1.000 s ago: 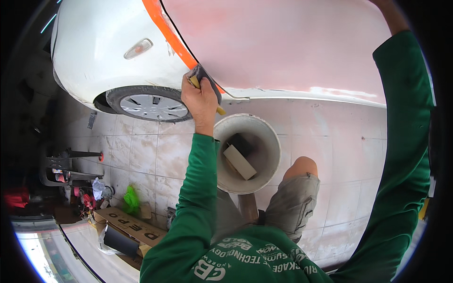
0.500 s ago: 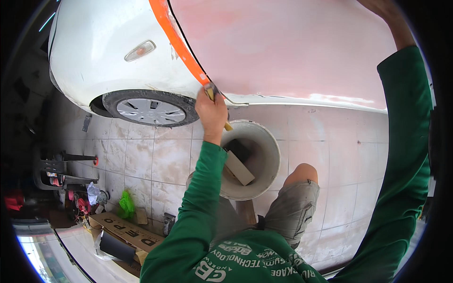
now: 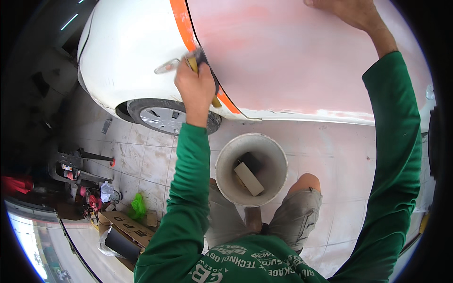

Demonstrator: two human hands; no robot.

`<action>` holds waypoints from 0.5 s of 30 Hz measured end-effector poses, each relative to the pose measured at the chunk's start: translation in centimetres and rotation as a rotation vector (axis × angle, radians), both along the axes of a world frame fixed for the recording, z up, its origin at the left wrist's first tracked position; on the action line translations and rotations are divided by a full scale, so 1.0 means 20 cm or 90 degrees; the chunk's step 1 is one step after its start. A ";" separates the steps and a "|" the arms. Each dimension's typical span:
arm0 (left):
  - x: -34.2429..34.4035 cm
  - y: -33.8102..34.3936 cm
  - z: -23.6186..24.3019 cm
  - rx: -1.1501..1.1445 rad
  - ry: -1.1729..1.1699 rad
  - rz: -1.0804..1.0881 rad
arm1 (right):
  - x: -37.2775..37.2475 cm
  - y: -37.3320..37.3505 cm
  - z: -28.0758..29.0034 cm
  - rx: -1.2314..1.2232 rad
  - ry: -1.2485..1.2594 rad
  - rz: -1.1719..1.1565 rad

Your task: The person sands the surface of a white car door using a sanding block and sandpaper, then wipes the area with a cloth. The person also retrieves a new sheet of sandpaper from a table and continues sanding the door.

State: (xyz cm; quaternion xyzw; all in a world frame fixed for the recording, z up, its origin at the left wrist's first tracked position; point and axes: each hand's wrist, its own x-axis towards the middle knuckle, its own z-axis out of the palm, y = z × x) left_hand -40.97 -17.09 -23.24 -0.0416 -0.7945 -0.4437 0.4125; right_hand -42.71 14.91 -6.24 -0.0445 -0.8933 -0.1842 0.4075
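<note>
Against the pink primed car panel (image 3: 302,61), the left hand (image 3: 196,87) has its fingers closed round a sanding block (image 3: 204,70) pressed at the orange tape (image 3: 181,23) (wet-sanding, I judge). The right hand (image 3: 347,10) rests flat, fingers spread, holding nothing; next calls for even strokes beside the tape

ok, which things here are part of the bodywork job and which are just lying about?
In use: left hand gripping a sanding block at the orange tape; right hand on the pink car panel; white bucket.

Lying about: cardboard box, green bag, floor stand.
</note>
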 end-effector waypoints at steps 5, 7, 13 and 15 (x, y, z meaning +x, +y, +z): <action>-0.01 -0.12 -0.13 -0.086 0.028 0.011 | 0.08 -0.10 0.02 -0.101 -0.022 0.136; -0.04 -0.05 0.34 -0.097 0.025 0.016 | 0.01 -0.01 0.01 -0.097 0.010 0.164; -0.11 -0.08 0.71 -0.228 -0.048 0.052 | 0.00 0.00 -0.01 -0.093 0.021 0.184; -0.11 -0.08 0.81 -0.278 -0.027 0.072 | 0.00 0.00 0.01 -0.091 0.028 0.156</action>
